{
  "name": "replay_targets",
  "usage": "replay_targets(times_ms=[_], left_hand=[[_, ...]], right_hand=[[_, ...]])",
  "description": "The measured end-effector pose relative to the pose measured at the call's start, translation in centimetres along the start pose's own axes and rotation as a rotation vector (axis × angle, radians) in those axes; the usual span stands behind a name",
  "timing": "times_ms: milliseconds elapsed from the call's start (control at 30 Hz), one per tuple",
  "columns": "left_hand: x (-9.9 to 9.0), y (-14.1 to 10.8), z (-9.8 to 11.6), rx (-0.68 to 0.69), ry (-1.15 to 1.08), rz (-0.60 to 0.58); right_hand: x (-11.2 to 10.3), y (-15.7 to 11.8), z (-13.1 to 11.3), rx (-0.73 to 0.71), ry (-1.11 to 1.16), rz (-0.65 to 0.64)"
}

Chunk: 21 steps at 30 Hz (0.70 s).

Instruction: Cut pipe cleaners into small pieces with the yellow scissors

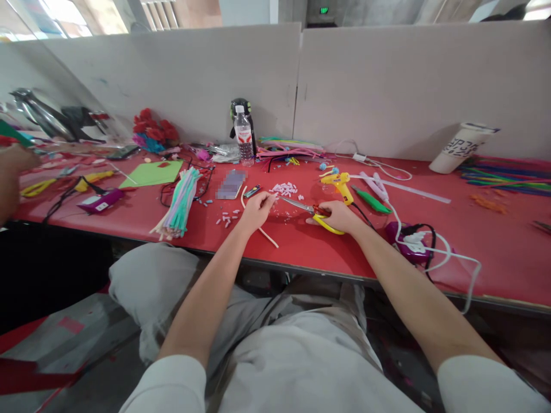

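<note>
My left hand [257, 211] is closed in a pinch above the red table, on a small pale piece [276, 195] at its fingertips. My right hand [336, 216] holds scissors [326, 223] with yellow and red handles, their blades pointing left toward my left fingertips. Just behind the blades lies a pile of small pale pink pieces [288, 188]. More cut pieces [227, 218] are scattered left of my left hand. A cream-coloured pipe cleaner [269, 237] lies curved on the table, partly hidden beneath my left hand.
Pastel pipe cleaners [182, 201] lie bundled on the left, near a phone [231, 184] and a water bottle [244, 137]. On the right are a yellow glue gun [340, 184], a green tool [371, 199] and a corded purple box [411, 244]. Another person's hand [12, 178] is far left.
</note>
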<state>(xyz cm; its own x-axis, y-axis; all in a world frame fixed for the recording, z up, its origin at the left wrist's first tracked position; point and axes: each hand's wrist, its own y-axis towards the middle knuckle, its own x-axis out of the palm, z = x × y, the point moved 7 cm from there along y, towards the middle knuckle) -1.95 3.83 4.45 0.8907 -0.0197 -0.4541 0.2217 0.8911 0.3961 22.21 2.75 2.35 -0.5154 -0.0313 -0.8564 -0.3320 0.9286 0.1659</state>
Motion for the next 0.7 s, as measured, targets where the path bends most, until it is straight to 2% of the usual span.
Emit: replay_targets(times_ms=[700], left_hand=[[-0.55,-0.01,0.56,0.046,0.053,0.057]], right_hand=[[-0.19,-0.13,-0.19,0.007,0.007,0.008]])
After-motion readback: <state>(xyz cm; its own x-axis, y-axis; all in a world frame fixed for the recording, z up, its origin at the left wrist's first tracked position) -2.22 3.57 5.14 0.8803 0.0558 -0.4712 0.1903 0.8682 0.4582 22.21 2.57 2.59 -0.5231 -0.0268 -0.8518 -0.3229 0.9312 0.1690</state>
